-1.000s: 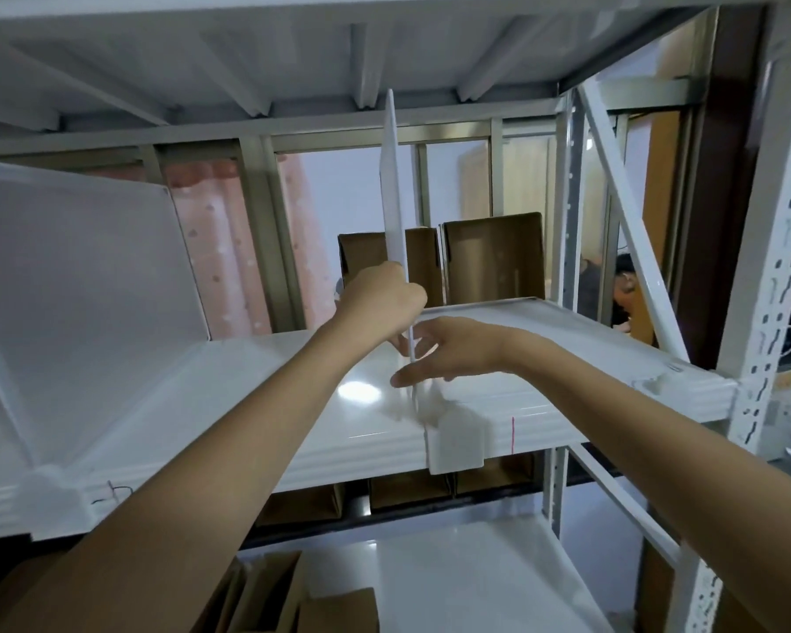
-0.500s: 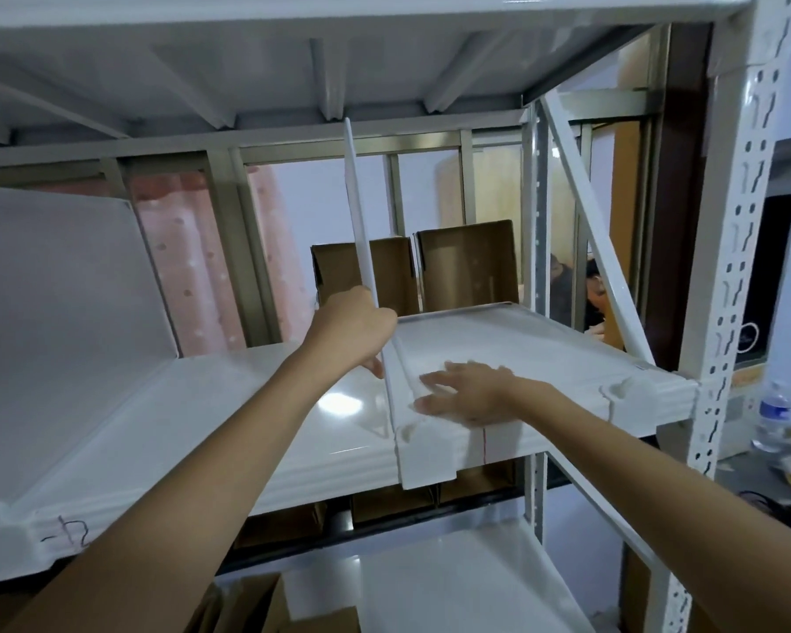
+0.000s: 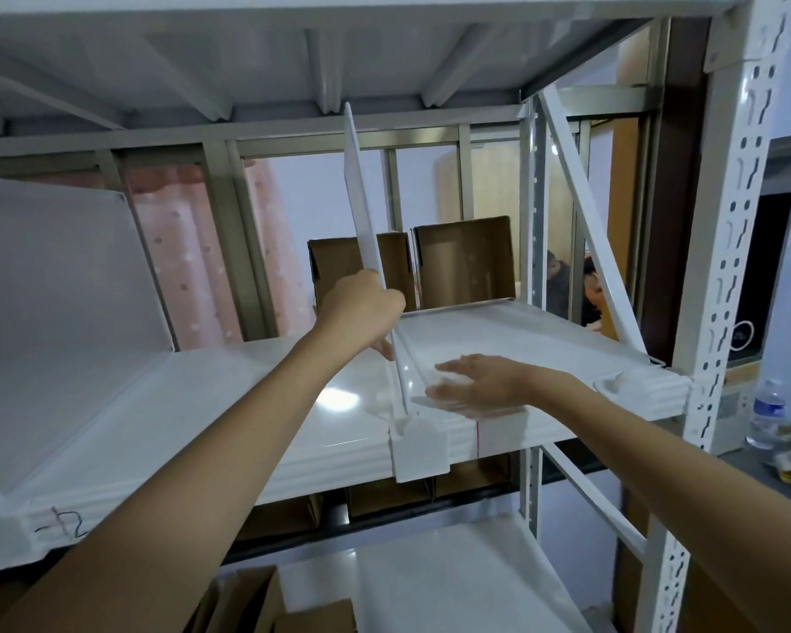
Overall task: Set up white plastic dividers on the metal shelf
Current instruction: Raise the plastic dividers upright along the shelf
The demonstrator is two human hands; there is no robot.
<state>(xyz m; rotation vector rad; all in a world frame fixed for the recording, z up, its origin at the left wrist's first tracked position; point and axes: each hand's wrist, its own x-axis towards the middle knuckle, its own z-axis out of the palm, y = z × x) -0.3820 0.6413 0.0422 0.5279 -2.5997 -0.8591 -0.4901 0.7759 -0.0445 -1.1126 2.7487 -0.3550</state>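
A thin white plastic divider stands edge-on in the middle of the white metal shelf, leaning slightly left at its top. Its front foot clips over the shelf's front lip. My left hand is closed around the divider's front edge about halfway up. My right hand lies flat, fingers spread, on the shelf surface just right of the divider's base. A second white divider stands at the far left of the shelf. Another clip sits at the shelf's front right corner.
Two brown cardboard boxes stand behind the shelf. The perforated white upright rises at the right. A lower shelf holds more cardboard. Water bottles stand on a surface at far right. People are partly visible behind the rack.
My right hand dropped from the divider's lower edge to lie flat on the shelf beside it. The divider's top tipped slightly left. The view shifted up and right.
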